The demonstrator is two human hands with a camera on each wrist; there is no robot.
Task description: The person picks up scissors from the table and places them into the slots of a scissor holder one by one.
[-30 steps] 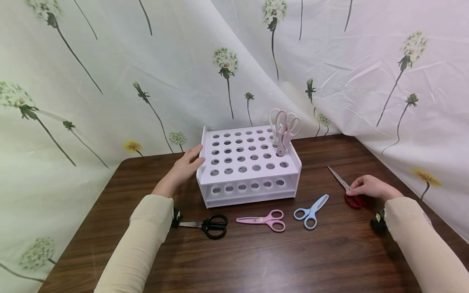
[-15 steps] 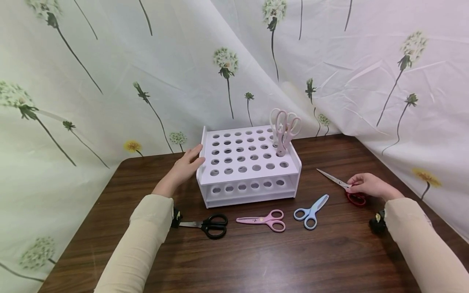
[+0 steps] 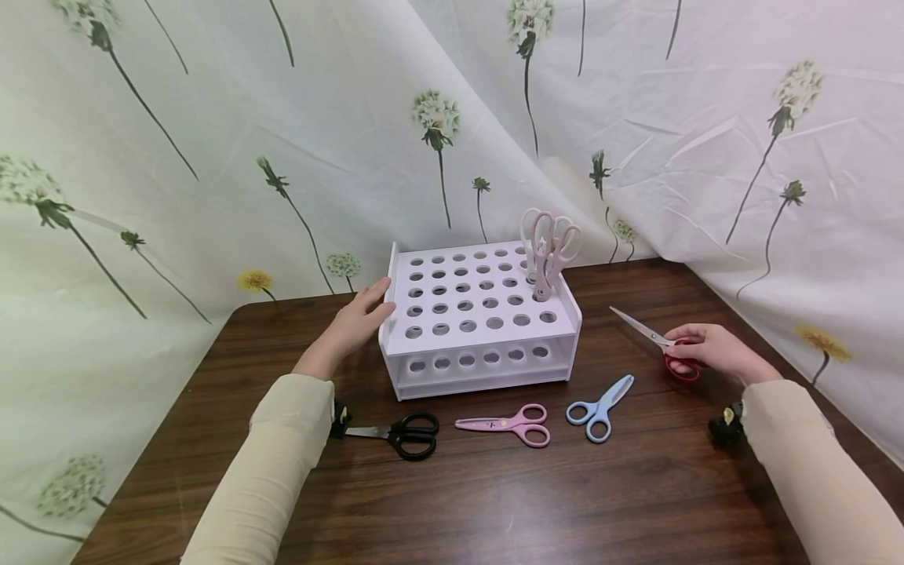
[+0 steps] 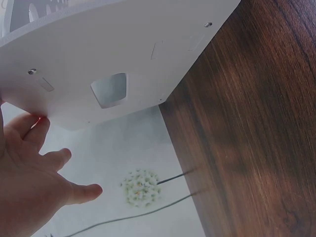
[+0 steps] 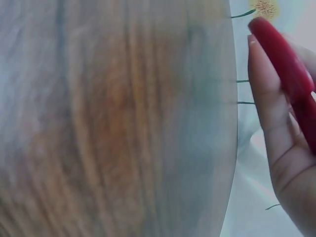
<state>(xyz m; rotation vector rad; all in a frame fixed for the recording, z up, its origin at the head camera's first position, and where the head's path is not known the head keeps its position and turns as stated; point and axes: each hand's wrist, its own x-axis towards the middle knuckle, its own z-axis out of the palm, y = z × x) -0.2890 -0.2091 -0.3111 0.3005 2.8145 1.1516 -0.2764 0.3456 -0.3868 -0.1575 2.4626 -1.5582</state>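
My right hand (image 3: 713,350) pinches a pair of red-handled scissors (image 3: 682,364) near the pivot, its pointed steel blades angled up and left toward the rack. In the right wrist view a red handle loop (image 5: 289,64) lies against the fingers, with the table below. My left hand (image 3: 359,315) rests its fingertips on the left side wall of a white rack (image 3: 452,341) with rows of round holes; the left wrist view shows the fingers (image 4: 37,133) extended at the panel's edge. Pale pink and white scissors (image 3: 542,259) stand handles-up in holes at the rack's right.
Before the rack lie black-handled scissors (image 3: 413,436), pink scissors (image 3: 510,424) and light blue scissors (image 3: 600,408). All are on a dark wood table (image 3: 551,502). A white dandelion-print cloth (image 3: 339,118) hangs behind and along the sides.
My right hand has lifted the red-handled scissors upward from their spot on the table, the blades shifting left. My left hand stays on the rack.
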